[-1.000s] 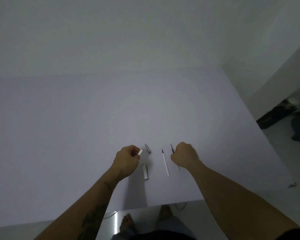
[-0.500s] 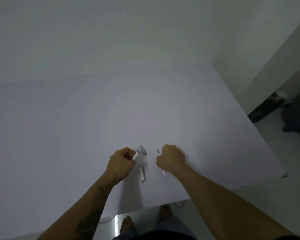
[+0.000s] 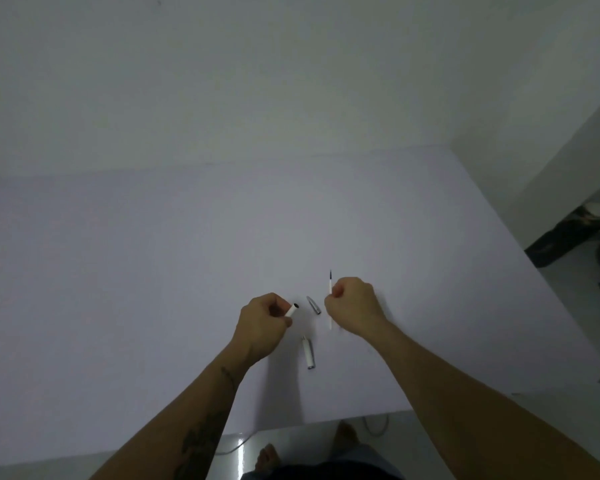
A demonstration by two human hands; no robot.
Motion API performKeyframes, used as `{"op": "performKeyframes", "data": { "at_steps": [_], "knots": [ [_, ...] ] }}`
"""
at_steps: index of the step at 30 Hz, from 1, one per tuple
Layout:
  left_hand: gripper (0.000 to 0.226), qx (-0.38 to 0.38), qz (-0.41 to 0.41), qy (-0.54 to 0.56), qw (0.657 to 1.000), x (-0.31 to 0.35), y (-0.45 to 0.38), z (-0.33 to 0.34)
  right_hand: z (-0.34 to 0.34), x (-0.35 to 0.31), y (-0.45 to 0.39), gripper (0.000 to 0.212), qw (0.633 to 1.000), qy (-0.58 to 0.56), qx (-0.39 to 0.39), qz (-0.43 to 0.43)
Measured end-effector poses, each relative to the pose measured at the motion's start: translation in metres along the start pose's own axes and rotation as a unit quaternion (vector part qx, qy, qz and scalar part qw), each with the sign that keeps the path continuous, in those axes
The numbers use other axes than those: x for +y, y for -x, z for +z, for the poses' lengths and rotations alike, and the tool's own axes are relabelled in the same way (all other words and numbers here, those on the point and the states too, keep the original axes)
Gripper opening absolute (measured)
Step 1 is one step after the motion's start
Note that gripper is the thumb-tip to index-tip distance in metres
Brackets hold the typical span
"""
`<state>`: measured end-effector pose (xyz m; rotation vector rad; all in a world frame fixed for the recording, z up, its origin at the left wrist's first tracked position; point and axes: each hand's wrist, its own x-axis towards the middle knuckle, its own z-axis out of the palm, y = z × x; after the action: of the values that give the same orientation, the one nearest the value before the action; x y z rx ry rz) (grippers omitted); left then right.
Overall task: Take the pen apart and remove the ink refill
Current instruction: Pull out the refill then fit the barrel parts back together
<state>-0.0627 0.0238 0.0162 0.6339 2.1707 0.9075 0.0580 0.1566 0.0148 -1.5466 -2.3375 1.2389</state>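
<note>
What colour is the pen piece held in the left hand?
White, with a dark open end, seen in the head view: pen piece.

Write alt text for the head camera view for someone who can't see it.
Over a white table, the right hand holds a thin ink refill and the left hand a white pen barrel. A silver tip and a cap lie between them.

**Bare arms, one tattooed**

Both forearms are bare, with no sleeves, watch or rings showing. The left forearm (image 3: 201, 431) carries a dark tattoo along it. Below, bare feet (image 3: 269, 459) and dark trousers (image 3: 326, 471) show.
</note>
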Motion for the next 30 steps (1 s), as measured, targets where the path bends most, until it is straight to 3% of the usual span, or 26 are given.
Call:
{"op": "performKeyframes", "data": {
  "at_steps": [4,7,14,21,24,30],
  "knots": [
    [0.010,0.002,0.000,0.006,1.000,0.001,0.000,-0.003,-0.014,-0.025,-0.003,0.014,0.983,-0.182,0.024,-0.015],
    [0.010,-0.001,0.007,0.000,1.000,0.004,0.000,-0.002,-0.014,-0.038,0.001,0.013,0.978,-0.206,0.021,-0.029],
    [0.008,0.007,0.027,0.007,1.000,0.013,-0.002,-0.003,-0.006,-0.044,0.007,0.010,0.981,-0.189,0.018,-0.047],
    [0.008,0.028,0.029,0.032,0.999,0.016,-0.004,-0.002,-0.004,-0.038,0.004,0.008,0.988,-0.106,-0.068,-0.092],
    [0.007,0.037,0.017,0.036,0.999,0.012,-0.004,-0.004,-0.007,-0.025,-0.010,0.017,0.991,-0.101,-0.063,-0.060],
    [0.008,0.044,-0.003,0.021,0.999,0.005,-0.007,-0.005,0.014,0.001,-0.031,0.027,0.995,0.050,-0.086,-0.007]
  ]
}}
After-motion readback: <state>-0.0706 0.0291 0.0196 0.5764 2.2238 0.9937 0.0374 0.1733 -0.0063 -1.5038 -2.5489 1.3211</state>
